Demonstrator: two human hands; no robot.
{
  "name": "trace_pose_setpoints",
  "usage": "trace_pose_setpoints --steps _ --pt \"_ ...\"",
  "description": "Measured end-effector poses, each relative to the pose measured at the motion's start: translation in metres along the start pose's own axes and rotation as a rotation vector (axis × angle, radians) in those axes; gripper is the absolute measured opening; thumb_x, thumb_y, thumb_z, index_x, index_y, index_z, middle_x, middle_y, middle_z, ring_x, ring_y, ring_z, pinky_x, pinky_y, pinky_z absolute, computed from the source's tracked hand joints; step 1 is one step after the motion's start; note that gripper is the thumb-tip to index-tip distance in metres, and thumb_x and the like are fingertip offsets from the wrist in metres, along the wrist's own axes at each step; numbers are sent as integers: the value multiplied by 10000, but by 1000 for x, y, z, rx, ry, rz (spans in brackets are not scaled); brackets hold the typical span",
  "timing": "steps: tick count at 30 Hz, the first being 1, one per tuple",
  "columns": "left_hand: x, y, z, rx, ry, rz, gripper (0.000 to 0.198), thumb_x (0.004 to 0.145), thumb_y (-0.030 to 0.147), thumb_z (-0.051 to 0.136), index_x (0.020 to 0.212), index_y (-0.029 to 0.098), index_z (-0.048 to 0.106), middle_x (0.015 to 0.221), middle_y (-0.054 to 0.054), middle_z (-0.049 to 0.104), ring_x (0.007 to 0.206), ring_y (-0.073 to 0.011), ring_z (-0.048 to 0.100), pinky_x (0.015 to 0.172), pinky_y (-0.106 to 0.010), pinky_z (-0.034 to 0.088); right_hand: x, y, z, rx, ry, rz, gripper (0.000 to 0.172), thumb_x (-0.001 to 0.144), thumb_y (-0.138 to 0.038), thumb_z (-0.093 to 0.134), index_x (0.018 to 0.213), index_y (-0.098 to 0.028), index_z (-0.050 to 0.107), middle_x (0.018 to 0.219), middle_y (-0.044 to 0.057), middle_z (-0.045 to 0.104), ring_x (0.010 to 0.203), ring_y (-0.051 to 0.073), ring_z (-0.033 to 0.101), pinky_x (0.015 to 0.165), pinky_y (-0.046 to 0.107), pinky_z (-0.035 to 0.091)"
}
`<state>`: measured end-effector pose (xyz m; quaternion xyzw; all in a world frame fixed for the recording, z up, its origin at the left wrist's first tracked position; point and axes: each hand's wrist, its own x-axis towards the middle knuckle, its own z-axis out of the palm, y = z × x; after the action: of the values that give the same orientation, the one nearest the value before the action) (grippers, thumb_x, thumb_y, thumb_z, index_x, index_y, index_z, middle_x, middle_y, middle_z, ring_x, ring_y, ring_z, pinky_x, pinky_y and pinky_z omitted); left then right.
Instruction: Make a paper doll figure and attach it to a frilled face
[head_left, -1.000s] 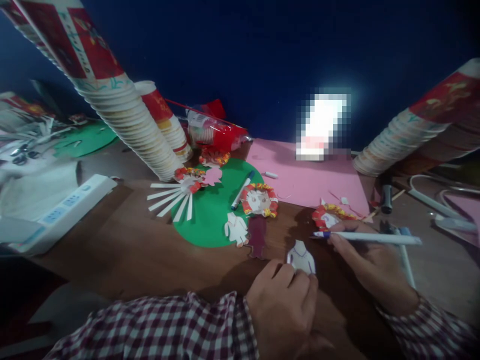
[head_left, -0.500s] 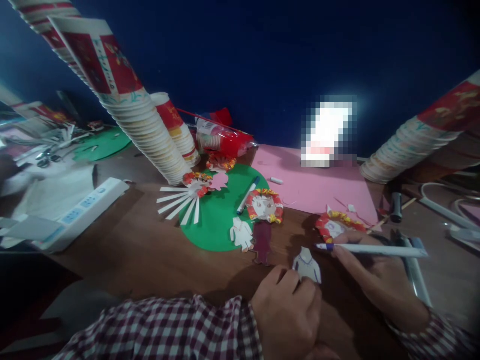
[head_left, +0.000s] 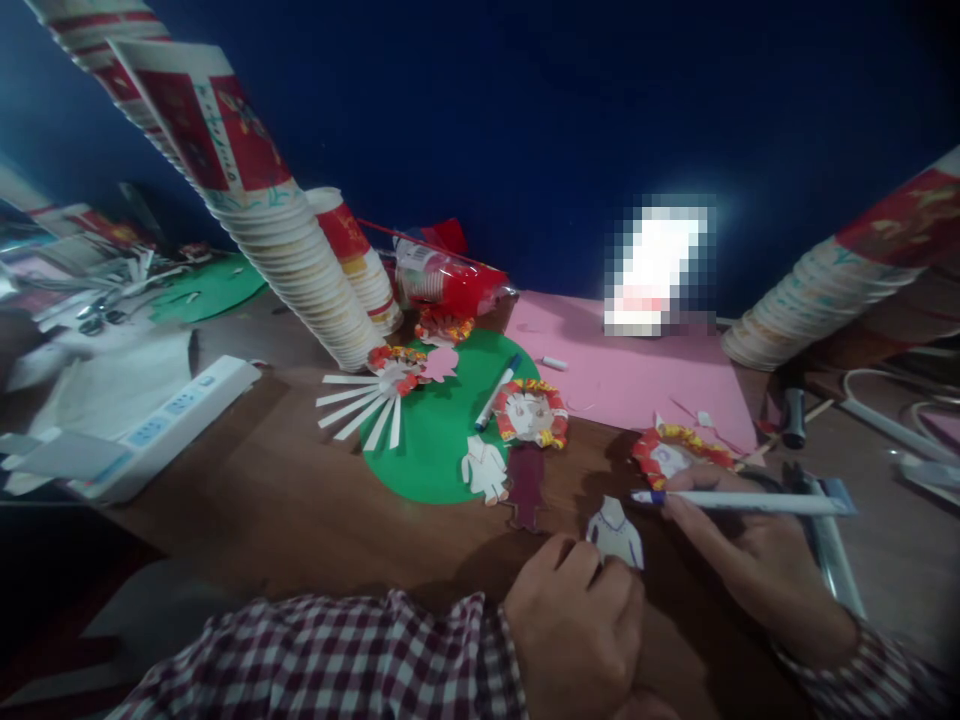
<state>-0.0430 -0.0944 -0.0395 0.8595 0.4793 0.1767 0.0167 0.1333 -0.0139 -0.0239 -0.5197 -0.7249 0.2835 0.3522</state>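
Observation:
My right hand [head_left: 757, 560] pinches a white marker pen [head_left: 750, 501], held nearly level, its purple tip end pointing left. Just below and left of that tip lies a white paper body cutout [head_left: 615, 530] with a purple neckline drawn on it. My left hand [head_left: 574, 610] is closed, its knuckles up and its fingers curled over the lower edge of this cutout; the fingertips are hidden. A second white paper figure [head_left: 484, 468] and a dark maroon paper figure [head_left: 526, 487] lie to the left. Above them is a drawn face ringed in red and yellow [head_left: 530, 413].
A green paper circle [head_left: 420, 460] bears another marker [head_left: 498, 393]. Pink paper [head_left: 637, 375] lies behind. Tall paper cup stacks [head_left: 277, 230] lean left and right [head_left: 817, 290]. A second ringed face [head_left: 671, 455] sits behind my right hand. A power strip [head_left: 180, 420] is at left.
Almost nothing differs. The whole view has shifted very slightly; both hands, the marker pen and the cutout keep their places relative to each other.

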Motion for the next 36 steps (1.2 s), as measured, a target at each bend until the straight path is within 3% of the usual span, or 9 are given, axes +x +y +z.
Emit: trace_pose_setpoints --steps 5,11,16,25,31,36 --pt "-1 0 1 6 4 9 424 912 507 337 1009 168 572 848 -44 579 763 -175 513 699 -325 451 0 0 0 4 -12 18 96 816 -321 574 803 -225 578 678 -6 607 586 150 562 536 245 461" --pt "3 2 -5 12 -36 -40 242 928 331 387 1007 182 561 831 -26 592 752 -164 533 687 -315 457 -2 3 -1 -28 2 20 94 814 -324 576 819 -230 579 711 -1 622 621 159 578 562 252 473" --pt "5 1 -8 -28 -15 -50 208 912 276 413 984 172 578 827 -27 601 739 -158 538 684 -317 462 -1 2 -2 -22 -10 -7 79 816 -313 571 816 -234 580 702 -6 619 623 156 577 555 245 471" --pt "1 5 6 -27 88 -120 188 905 287 434 955 193 589 772 -13 590 724 -162 533 682 -323 454 -1 0 -1 -46 -13 -49 77 835 -305 548 811 -241 584 731 -9 635 688 163 591 642 264 478" --pt "1 5 4 -5 15 -115 165 900 295 456 957 203 580 783 -13 587 741 -160 538 697 -313 455 0 1 -1 -44 -11 -43 95 833 -318 545 815 -234 584 729 6 637 674 172 600 607 263 488" --pt "1 6 5 -59 55 -127 187 903 289 433 961 206 591 780 -12 591 722 -165 538 661 -324 458 -1 1 -2 -55 -7 -42 83 826 -313 559 821 -235 586 739 2 641 682 167 600 614 255 487"
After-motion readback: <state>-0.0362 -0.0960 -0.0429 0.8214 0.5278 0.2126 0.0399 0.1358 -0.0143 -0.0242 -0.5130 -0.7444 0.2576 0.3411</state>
